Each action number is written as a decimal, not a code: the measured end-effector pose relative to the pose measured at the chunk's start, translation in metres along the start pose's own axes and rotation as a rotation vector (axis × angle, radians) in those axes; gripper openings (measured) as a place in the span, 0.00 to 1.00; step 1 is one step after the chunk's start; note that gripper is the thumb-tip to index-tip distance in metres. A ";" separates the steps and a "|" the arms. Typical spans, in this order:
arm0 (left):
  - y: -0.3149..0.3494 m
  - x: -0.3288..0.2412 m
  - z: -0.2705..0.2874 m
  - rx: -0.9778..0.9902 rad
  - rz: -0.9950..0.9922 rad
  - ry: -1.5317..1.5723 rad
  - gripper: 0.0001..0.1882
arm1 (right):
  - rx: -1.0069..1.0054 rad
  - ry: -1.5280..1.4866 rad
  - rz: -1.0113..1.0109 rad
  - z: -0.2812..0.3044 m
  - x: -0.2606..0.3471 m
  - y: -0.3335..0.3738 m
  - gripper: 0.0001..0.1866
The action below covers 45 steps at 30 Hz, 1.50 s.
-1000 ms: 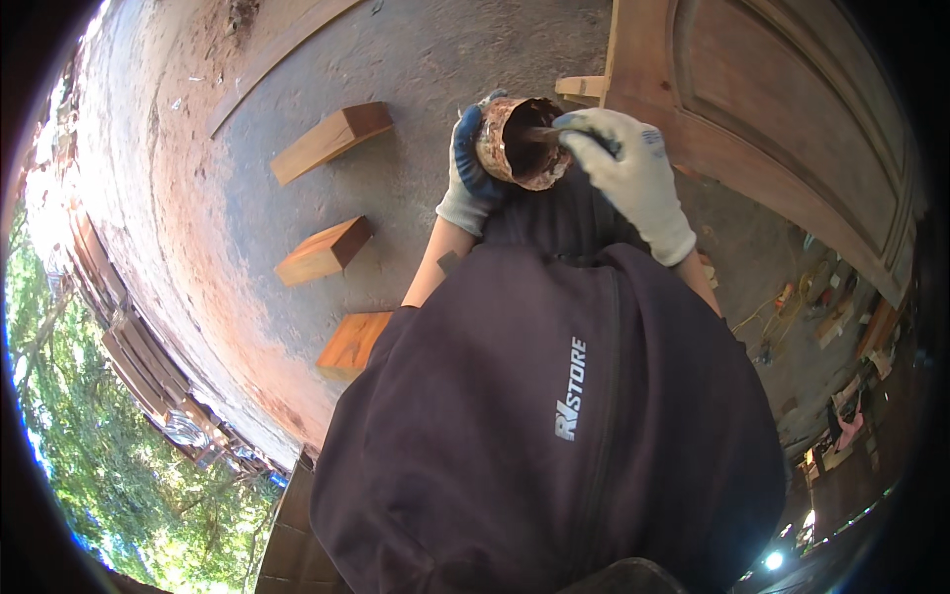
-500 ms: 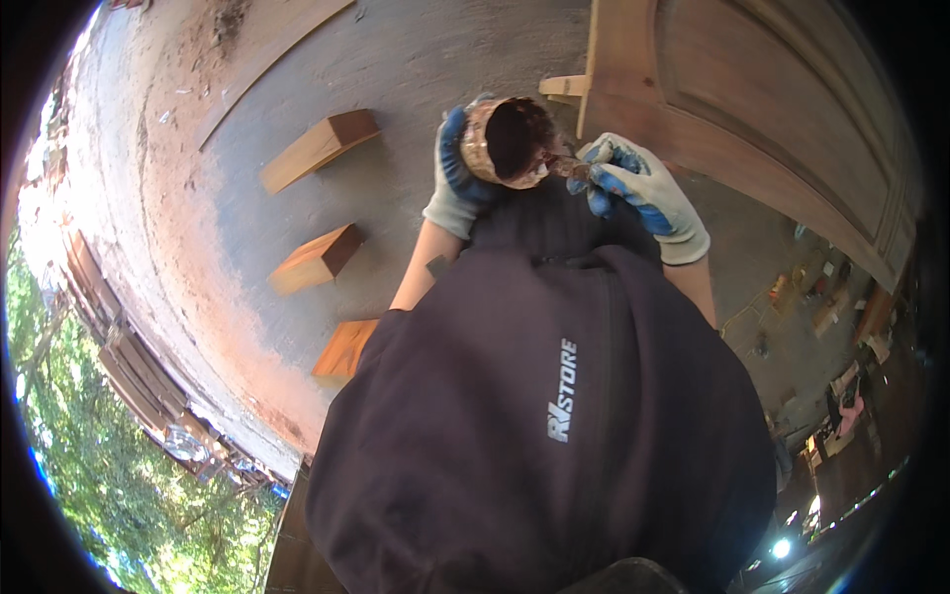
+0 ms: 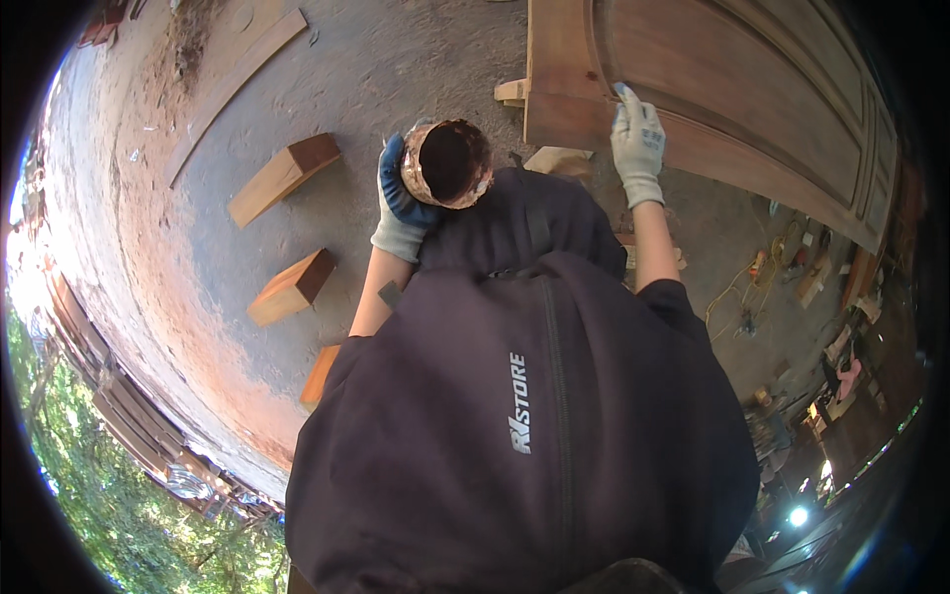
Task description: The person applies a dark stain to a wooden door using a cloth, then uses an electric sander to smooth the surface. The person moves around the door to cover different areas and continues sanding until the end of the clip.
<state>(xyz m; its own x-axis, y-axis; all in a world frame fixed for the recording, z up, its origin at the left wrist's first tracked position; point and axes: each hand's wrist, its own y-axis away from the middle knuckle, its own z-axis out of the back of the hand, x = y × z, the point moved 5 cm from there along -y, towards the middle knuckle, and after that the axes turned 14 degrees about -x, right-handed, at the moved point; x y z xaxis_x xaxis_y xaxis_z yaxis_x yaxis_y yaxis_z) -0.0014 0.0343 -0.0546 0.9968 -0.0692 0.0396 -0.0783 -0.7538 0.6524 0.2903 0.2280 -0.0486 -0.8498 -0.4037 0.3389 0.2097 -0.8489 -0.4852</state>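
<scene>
My left hand (image 3: 396,203), in a white glove with a blue palm, grips a crusted, brown-stained can (image 3: 420,178) from its left side. The can is tilted so its dark mouth shows. My right hand (image 3: 638,144), gloved the same way, is at the lower left part of a brown wooden panelled door (image 3: 559,99). Its fingertips are bent together by the curved moulding (image 3: 602,54). The back of the glove faces up, so whatever the fingers hold is hidden.
Wooden blocks (image 3: 287,178) stand on the concrete floor to my left, beside a long thin strip (image 3: 237,94). A short wood piece (image 3: 512,92) juts from under the door's edge. A yellow cord (image 3: 757,282) and scattered tools lie at the right.
My right hand has left the can's rim, where it pinched a small brownish thing, and moved up and right onto the door. My left hand still holds the can, now slightly left in the view.
</scene>
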 end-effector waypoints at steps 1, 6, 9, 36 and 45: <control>0.001 0.001 0.002 -0.030 -0.001 -0.021 0.31 | 0.037 0.054 0.029 -0.005 0.005 -0.001 0.19; 0.007 0.003 -0.013 0.128 0.059 0.039 0.32 | 0.044 0.122 0.097 -0.025 0.007 0.002 0.21; 0.007 0.003 -0.010 0.100 0.038 0.045 0.32 | 0.037 0.121 0.098 -0.031 0.001 0.005 0.21; 0.004 0.005 -0.002 0.049 0.036 0.041 0.33 | 0.127 0.138 0.009 -0.035 0.008 -0.007 0.15; 0.008 0.005 -0.008 0.076 0.025 0.068 0.33 | 0.162 0.091 0.062 -0.027 0.004 0.003 0.14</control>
<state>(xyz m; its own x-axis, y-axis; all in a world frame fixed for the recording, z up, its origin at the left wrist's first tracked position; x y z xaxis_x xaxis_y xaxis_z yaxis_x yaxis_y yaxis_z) 0.0035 0.0333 -0.0430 0.9930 -0.0463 0.1083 -0.1019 -0.7997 0.5918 0.2746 0.2331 -0.0709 -0.8716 -0.4303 0.2348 0.3316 -0.8704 -0.3640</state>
